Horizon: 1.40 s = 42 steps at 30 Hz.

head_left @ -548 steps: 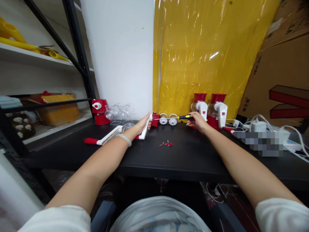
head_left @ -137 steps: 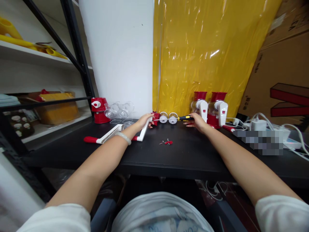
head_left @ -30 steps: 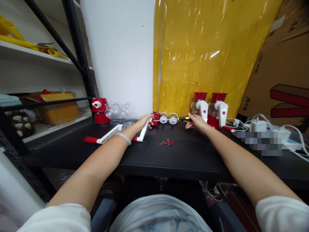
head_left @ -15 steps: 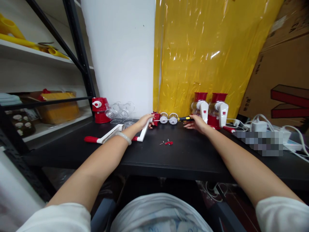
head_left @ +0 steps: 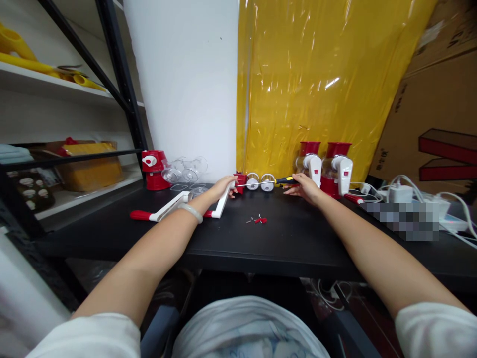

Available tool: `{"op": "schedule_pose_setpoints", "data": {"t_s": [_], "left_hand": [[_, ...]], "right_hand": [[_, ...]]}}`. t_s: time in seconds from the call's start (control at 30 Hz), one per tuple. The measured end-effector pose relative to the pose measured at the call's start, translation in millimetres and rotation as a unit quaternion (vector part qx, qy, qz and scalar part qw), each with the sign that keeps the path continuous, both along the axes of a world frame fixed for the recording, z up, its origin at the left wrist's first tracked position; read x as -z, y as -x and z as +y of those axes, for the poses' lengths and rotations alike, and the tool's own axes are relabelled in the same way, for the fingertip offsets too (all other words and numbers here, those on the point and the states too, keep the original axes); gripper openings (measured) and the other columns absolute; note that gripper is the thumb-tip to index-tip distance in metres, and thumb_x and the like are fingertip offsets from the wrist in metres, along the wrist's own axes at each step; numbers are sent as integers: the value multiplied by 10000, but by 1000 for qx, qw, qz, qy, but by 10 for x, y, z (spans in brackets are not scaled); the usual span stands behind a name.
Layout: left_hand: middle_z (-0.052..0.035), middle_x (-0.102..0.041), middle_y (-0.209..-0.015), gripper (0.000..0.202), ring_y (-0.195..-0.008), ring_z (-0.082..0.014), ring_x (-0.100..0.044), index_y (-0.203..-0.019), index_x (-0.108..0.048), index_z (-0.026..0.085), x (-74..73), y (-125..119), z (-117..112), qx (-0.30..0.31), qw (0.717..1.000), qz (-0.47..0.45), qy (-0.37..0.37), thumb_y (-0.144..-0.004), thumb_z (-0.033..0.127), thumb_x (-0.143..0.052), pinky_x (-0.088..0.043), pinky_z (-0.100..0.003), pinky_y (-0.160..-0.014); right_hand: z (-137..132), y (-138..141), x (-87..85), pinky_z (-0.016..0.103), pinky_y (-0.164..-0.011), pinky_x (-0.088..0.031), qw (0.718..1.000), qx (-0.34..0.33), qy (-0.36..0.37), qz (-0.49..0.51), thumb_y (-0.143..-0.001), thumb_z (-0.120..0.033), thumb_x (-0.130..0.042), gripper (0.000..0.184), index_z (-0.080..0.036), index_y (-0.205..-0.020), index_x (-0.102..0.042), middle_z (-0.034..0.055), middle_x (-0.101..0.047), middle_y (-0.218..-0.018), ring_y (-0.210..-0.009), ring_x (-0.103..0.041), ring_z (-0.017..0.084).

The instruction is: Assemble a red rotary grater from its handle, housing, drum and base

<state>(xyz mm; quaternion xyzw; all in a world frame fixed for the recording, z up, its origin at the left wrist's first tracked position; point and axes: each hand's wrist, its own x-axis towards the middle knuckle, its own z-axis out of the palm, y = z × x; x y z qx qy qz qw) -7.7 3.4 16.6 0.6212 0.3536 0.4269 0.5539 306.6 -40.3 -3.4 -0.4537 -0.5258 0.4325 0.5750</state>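
Note:
My left hand (head_left: pixel 224 188) is closed on the upper end of a white crank handle (head_left: pixel 221 203) with a red grip. My right hand (head_left: pixel 302 189) grips the yellow-and-black handle of a screwdriver (head_left: pixel 284 180). The screwdriver's shaft points left, level with the table, and its tip meets the crank handle's top by my left fingers; the exact contact is too small to make out. Beyond the shaft stand two round white-rimmed drum parts (head_left: pixel 267 183) and a red part (head_left: pixel 240 182). Small red pieces and screws (head_left: pixel 261 220) lie on the table below.
A second crank handle (head_left: pixel 164 211) lies at left. Behind it are a red grater base (head_left: pixel 154 170) and clear plastic housings (head_left: pixel 188 170). Two assembled red-and-white rotary graters (head_left: pixel 337 171) stand at right, near white chargers and cables (head_left: pixel 400 195). A shelf rack (head_left: pixel 128 102) borders the left side.
The screwdriver's handle end has risen slightly with my right hand. My left hand and the crank handle stay in place.

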Motion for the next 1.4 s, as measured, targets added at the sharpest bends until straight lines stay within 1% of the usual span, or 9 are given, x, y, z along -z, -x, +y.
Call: {"op": "schedule_pose_setpoints", "data": {"t_s": [0.27, 0.4, 0.53, 0.67, 0.87, 0.97, 1.07, 1.17, 1.4], "left_hand": [[-3, -564, -506, 211, -413, -108, -521, -778, -553, 139, -25, -10, -46, 1, 1000, 6, 1, -885, 299, -466, -383, -205, -430], [-5, -563, -504, 208, -406, -113, -519, -779, -553, 139, -28, -10, -52, 1, 1000, 5, -2, -874, 312, -487, -382, -211, -423], [-10, -564, -500, 212, -408, -117, -519, -777, -556, 138, -21, -8, -40, 2, 1000, 6, -4, -868, 319, -491, -388, -216, -425], [-9, -566, -506, 204, -412, -118, -520, -778, -555, 142, -12, -7, -24, 3, 1000, 7, -2, -860, 320, -502, -388, -216, -428], [-4, -569, -515, 202, -415, -116, -523, -796, -556, 143, -2, -4, -9, 5, 1000, 2, -3, -850, 333, -512, -390, -214, -430], [-6, -566, -510, 201, -416, -117, -527, -786, -549, 143, -2, -1, -10, 2, 1000, 0, -2, -836, 337, -532, -394, -214, -431], [-3, -559, -503, 199, -419, -111, -530, -773, -548, 143, -9, -4, -24, -2, 1000, 1, -1, -840, 330, -533, -395, -204, -434], [-3, -557, -500, 195, -416, -109, -526, -775, -554, 143, -18, -9, -35, -8, 1000, 2, 5, -857, 315, -511, -388, -200, -428], [-8, -566, -513, 228, -428, -112, -527, -771, -554, 142, 3, 15, 16, -11, 1000, -2, 12, -863, 346, -510, -398, -205, -443]], "right_hand": [[12, 5, 35, 226, -495, -522, 999, 21, -2, -50, -922, -504, -475, 294, -224, -870, -399, 20, -684, -597, -518, -682, 161], [70, -50, 80, 222, -423, -481, 996, 26, -13, -87, -893, -573, -480, 365, -213, -849, -439, 1, -618, -472, -396, -604, 148], [128, -115, 126, 276, -487, -533, 991, 41, -25, -124, -854, -636, -488, 435, -201, -839, -496, -31, -541, -384, -308, -506, 127], [134, -105, 116, 282, -493, -535, 989, 65, -11, -132, -838, -664, -484, 469, -197, -822, -516, -23, -539, -386, -332, -529, 138], [51, -2, 18, 247, -466, -515, 997, 27, 46, -63, -923, -523, -435, 301, -222, -913, -440, 13, -663, -571, -468, -653, 165], [0, 20, -9, 257, -515, -541, 999, 7, 40, -28, -906, -360, -517, 175, -231, -922, -399, 13, -694, -652, -526, -684, 167], [-26, 17, -6, 264, -554, -559, 1000, 7, 18, -17, -860, -243, -583, 176, -220, -930, -424, 21, -707, -710, -576, -703, 171], [-19, -2, 17, 253, -560, -562, 1000, -8, 7, -20, -862, -262, -608, 144, -189, -906, -492, 34, -698, -711, -581, -702, 163], [50, -49, 69, 281, -559, -577, 997, -27, -7, -66, -828, -442, -654, 285, -188, -789, -531, 29, -650, -573, -521, -666, 168]]}}
